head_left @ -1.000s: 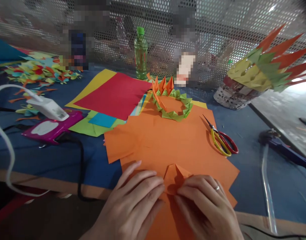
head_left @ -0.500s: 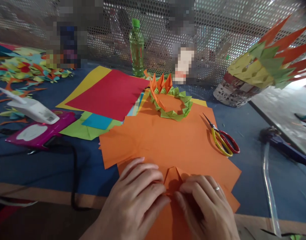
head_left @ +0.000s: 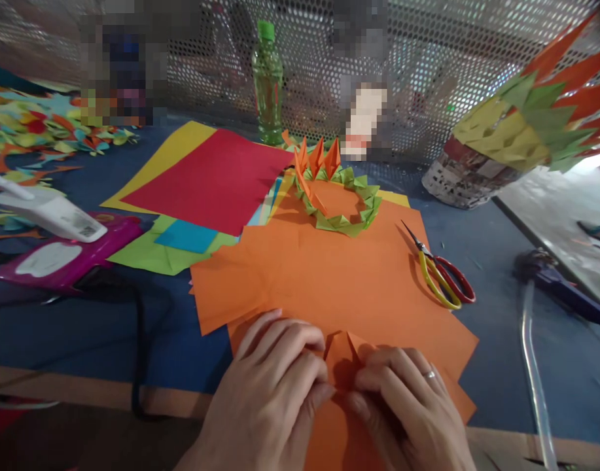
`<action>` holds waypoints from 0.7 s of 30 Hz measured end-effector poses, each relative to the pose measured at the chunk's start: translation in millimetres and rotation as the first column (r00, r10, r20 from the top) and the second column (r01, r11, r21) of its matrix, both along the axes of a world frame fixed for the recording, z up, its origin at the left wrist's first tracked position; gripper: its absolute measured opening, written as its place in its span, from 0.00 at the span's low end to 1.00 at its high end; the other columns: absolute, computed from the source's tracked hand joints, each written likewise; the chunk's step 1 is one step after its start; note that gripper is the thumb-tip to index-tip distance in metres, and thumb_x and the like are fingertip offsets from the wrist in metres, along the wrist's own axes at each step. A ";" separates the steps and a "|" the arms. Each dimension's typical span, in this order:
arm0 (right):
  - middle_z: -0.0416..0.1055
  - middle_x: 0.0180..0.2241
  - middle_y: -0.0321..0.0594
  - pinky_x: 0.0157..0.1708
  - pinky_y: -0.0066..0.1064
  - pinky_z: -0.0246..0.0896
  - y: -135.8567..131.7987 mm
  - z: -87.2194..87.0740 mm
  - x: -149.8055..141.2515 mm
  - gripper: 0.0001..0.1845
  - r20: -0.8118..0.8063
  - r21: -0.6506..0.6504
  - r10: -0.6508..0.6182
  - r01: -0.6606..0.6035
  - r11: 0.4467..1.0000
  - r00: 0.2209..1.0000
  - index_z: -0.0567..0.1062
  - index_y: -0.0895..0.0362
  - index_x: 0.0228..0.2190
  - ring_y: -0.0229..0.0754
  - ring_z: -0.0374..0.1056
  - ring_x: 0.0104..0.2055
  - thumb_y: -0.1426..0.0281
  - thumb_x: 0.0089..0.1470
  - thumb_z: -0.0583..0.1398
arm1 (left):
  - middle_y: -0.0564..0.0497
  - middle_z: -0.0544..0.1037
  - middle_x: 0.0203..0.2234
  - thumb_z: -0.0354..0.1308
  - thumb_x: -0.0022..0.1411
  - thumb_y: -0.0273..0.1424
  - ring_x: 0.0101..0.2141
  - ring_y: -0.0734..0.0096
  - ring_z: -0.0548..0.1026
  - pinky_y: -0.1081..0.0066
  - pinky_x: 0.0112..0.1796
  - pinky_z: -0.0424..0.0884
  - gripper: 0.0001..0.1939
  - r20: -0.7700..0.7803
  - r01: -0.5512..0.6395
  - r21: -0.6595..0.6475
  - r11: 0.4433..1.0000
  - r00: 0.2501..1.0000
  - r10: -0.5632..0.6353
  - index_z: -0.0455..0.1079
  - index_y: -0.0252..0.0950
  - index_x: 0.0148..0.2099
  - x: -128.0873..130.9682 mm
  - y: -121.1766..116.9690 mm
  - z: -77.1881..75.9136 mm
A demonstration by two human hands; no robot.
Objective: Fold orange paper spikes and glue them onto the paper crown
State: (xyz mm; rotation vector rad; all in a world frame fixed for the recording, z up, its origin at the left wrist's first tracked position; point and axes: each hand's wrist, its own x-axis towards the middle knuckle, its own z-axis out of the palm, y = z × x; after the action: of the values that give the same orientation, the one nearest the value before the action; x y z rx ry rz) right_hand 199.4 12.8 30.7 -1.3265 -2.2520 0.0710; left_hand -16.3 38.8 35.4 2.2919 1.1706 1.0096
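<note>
A small folded orange paper (head_left: 343, 358) with a pointed top lies between my hands near the table's front edge. My left hand (head_left: 275, 386) pinches its left side, fingers curled and thumb pressed in. On the other side, my right hand (head_left: 407, 392), with a ring on one finger, pinches the right edge. Both hands rest over large orange paper sheets (head_left: 339, 275), which hide part of the fold's outline. Beyond them on the sheets stands a ring of folded green paper (head_left: 349, 226) with several orange points (head_left: 317, 157) along its back left side.
Red-and-yellow-handled scissors (head_left: 441, 278) lie to the right, near a glue gun (head_left: 564, 288). A red sheet (head_left: 206, 180), a purple power strip (head_left: 69, 258) and paper scraps (head_left: 29, 127) are at left. A green bottle (head_left: 267, 91) and a paper pot (head_left: 481, 157) stand behind.
The view has shifted slightly. Both hands keep their hold on the folded orange paper, with only small finger movements.
</note>
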 end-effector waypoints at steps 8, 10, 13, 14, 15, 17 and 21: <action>0.73 0.34 0.36 0.35 0.31 0.62 -7.4 -0.6 -5.0 0.02 -0.036 -0.096 -0.110 0.107 0.990 0.993 0.72 0.51 0.35 0.39 0.69 0.36 0.70 0.62 0.60 | 0.52 0.77 0.39 0.56 0.63 0.20 0.44 0.68 0.74 0.62 0.56 0.64 0.08 0.019 -0.104 0.020 0.994 0.994 0.104 0.68 0.38 0.34 7.6 -3.2 3.7; 0.73 0.34 0.36 0.35 0.31 0.61 -9.0 -1.9 -8.8 0.03 -0.057 -0.101 -0.143 0.137 0.986 0.988 0.71 0.51 0.34 0.39 0.68 0.36 0.69 0.63 0.60 | 0.52 0.76 0.38 0.57 0.63 0.21 0.44 0.68 0.74 0.61 0.56 0.64 0.08 0.027 -0.108 0.025 0.994 0.994 0.107 0.68 0.38 0.33 8.1 -2.2 3.5; 0.72 0.33 0.37 0.37 0.32 0.61 -10.1 -2.3 -12.9 0.05 -0.095 -0.119 -0.211 0.199 0.973 0.973 0.71 0.52 0.33 0.39 0.66 0.36 0.70 0.64 0.58 | 0.53 0.76 0.37 0.58 0.61 0.20 0.42 0.69 0.74 0.62 0.55 0.64 0.08 0.037 -0.101 0.028 0.994 0.994 0.100 0.67 0.38 0.32 8.1 -2.0 1.7; 0.72 0.33 0.37 0.37 0.32 0.61 -9.8 -2.0 -13.2 0.05 -0.097 -0.120 -0.212 0.200 0.972 0.973 0.71 0.52 0.33 0.40 0.66 0.36 0.70 0.64 0.58 | 0.53 0.75 0.37 0.58 0.61 0.20 0.42 0.69 0.73 0.63 0.55 0.64 0.08 0.039 -0.102 0.026 0.994 0.994 0.101 0.67 0.37 0.32 8.1 -2.1 1.4; 0.72 0.33 0.36 0.36 0.32 0.61 -9.3 -1.5 -12.9 0.05 -0.089 -0.117 -0.198 0.187 0.975 0.976 0.71 0.52 0.34 0.40 0.66 0.36 0.70 0.64 0.59 | 0.53 0.75 0.37 0.58 0.61 0.20 0.42 0.69 0.73 0.63 0.54 0.64 0.08 0.038 -0.104 0.023 0.994 0.994 0.103 0.67 0.37 0.32 8.2 -2.2 1.4; 0.72 0.33 0.36 0.35 0.30 0.62 -7.3 -0.2 -11.0 0.04 -0.063 -0.102 -0.169 0.163 0.981 0.984 0.70 0.51 0.34 0.39 0.66 0.36 0.70 0.63 0.61 | 0.52 0.75 0.37 0.58 0.61 0.20 0.42 0.69 0.73 0.63 0.54 0.64 0.08 0.038 -0.110 0.016 0.994 0.993 0.110 0.67 0.37 0.31 8.7 -2.3 1.9; 0.72 0.32 0.35 0.34 0.29 0.63 -3.5 1.8 -7.1 0.04 -0.030 -0.071 -0.129 0.127 0.989 0.991 0.70 0.52 0.34 0.38 0.67 0.34 0.70 0.61 0.62 | 0.53 0.75 0.37 0.57 0.62 0.21 0.41 0.69 0.73 0.62 0.53 0.64 0.08 0.043 -0.117 0.014 0.993 0.992 0.116 0.66 0.38 0.31 9.4 -2.3 2.1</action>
State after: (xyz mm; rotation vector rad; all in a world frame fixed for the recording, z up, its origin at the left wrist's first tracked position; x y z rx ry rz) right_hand 192.3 9.3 32.5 -1.4916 -2.1474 0.1259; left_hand -7.0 36.6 37.5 2.2255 1.2964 1.1077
